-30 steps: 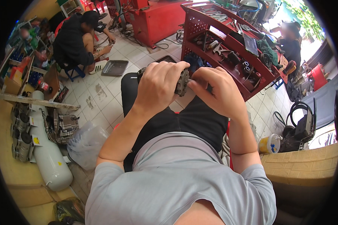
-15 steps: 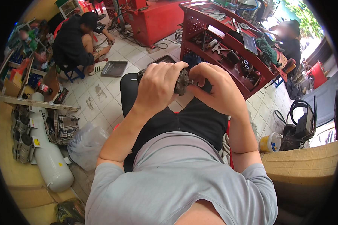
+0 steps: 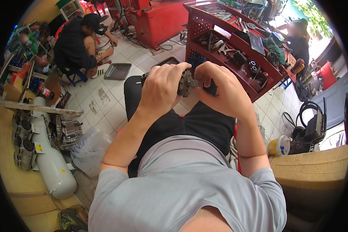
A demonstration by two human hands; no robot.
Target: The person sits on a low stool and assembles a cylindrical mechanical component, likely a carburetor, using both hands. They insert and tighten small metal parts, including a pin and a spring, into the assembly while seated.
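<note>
A dark, greasy metal machine part is held up in front of my knees. It has a toothed or notched round body and a short shaft stub on its right side. My left hand wraps over it from above, and a bit of the part shows past the hand's far left side. My right hand is curled at the shaft end, with thumb and forefinger closed about the stub. Its other fingertips are partly hidden, so I cannot tell whether a smaller piece is between them.
A red tool cart with tools stands ahead right. Black trays lie on the tiled floor. One person squats at the far left, another is behind the cart. A white cylinder and plastic bag are left, a bucket right.
The metal part has turned slightly in my hands, so more of its shaft stub shows. Both hands stay in nearly the same place.
</note>
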